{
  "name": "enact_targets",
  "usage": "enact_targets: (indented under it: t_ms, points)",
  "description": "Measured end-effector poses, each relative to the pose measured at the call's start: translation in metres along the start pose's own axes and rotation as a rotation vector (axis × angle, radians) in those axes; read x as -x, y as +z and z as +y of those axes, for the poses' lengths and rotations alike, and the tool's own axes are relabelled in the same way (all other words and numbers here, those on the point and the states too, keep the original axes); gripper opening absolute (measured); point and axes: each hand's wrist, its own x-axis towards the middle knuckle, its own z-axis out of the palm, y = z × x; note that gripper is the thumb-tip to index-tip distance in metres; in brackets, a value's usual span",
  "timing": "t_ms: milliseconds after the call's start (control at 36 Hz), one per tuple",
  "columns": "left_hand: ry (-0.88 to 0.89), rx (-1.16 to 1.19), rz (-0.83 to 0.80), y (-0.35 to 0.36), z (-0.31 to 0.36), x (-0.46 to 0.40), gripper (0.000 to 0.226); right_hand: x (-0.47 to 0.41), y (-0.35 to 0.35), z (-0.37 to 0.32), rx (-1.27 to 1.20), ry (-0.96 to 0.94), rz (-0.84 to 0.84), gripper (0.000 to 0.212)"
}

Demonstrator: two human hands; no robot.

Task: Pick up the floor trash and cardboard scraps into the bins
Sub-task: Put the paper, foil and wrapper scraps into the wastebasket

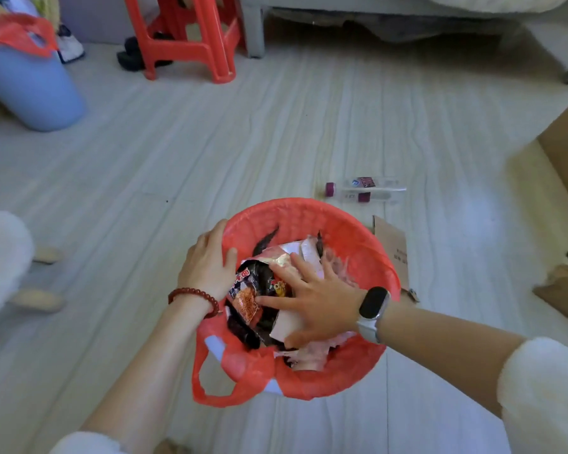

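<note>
There are 2 bins: the far bin (30,90) and the near bin (309,208), which is packed with wrappers (253,290). The right hand (312,296) presses them down, fingers flat and spread. The left hand (207,260) grips the rim. Left on the floor: 1 big cardboard (564,152), 1 cardboard scrap (392,247) and 2 tubes (364,190).

left hand (207,262) clasps, right hand (312,299) flat

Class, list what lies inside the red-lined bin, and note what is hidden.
Inside the red-lined bin: a black snack wrapper, white paper scraps and pinkish plastic, pressed down by the right hand. Anything beneath this top layer is covered.
</note>
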Motion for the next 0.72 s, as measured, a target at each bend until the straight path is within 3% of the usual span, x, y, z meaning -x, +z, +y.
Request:
enact_targets:
  t_ms: [111,306,417,528,611,722]
  points:
    - [-0.004,-0.022,0.008,0.003,-0.005,-0.001,0.056,-0.026,0.032,-0.001,-0.058,0.078,-0.174,0.071]
    - [0.036,-0.112,0.102,-0.001,0.013,-0.001,0.048,-0.029,0.027,0.000,-0.266,0.084,-0.184,0.073]
    - [0.192,-0.010,0.154,-0.005,0.049,-0.006,0.036,-0.003,-0.013,0.004,-0.399,0.097,0.019,0.054]
    - [0.338,0.127,0.157,-0.001,0.105,-0.004,0.027,0.049,-0.039,0.021,-0.495,0.121,0.448,0.029]
    - [0.425,0.184,0.145,0.012,0.152,0.003,0.025,0.103,-0.048,0.043,-0.675,0.340,0.614,0.022]
    - [0.580,0.211,0.046,0.039,0.228,0.029,0.024,0.190,-0.040,0.073,-0.760,0.628,0.634,0.022]
